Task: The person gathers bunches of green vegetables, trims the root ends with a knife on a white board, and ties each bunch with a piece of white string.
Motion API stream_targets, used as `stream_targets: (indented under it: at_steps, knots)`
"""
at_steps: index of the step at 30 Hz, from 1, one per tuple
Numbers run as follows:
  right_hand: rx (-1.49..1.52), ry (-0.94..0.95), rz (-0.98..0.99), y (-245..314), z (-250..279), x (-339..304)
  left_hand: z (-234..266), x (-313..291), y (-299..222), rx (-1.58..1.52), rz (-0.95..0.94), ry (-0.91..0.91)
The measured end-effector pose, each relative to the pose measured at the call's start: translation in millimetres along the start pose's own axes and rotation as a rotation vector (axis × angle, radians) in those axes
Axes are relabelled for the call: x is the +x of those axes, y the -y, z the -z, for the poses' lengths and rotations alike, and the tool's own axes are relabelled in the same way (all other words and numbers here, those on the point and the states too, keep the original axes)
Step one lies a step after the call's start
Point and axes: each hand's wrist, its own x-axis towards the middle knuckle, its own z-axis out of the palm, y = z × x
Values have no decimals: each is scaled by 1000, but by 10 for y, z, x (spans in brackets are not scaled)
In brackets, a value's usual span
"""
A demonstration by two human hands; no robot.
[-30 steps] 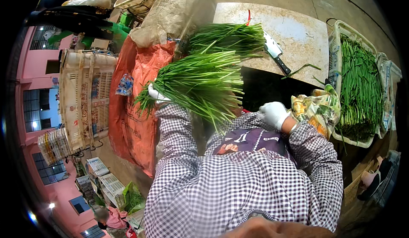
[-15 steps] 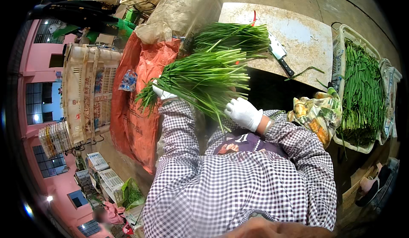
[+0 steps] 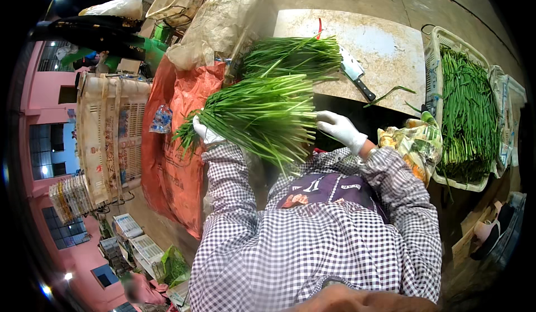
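Observation:
In front of me is a loose bunch of garlic chives, its pale stem ends fanned out to the right. My left hand, in a white glove, is closed around the leafy end, with most of its fingers hidden under the leaves. At the stem ends is my right hand, also gloved in white, fingers stretched toward the stems and holding nothing I can see. Another pile of chives lies just beyond, on the left part of a white board. A knife with a black handle rests on that board.
At the right, a white crate holds chives beside a printed plastic bag. An orange-red sack and a pale woven sack are on the left. Stacked crates stand farther left, with a person in pink below them.
My right hand has moved up and slightly right, from below the bunch to its stem ends. The stems are spread a little wider, and my left hand still grips the leafy end.

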Motion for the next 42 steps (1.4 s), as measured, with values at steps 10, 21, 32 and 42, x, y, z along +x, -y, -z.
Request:
stream_targets:
  at_steps: [10,21,32,42]
  knots:
    - [496,591,-316,20,-460,-62,185,-169,-139,-344,69,482]
    - [112,81,-44,277,53,-350,143,-177,-127,-291,50,348]
    - [253,-217,-23,183,-743,-21,-624,-455,-42,-241,9,440]
    - [73,245,227,196,-276,55,-359,-399,-86,-227,37,345]
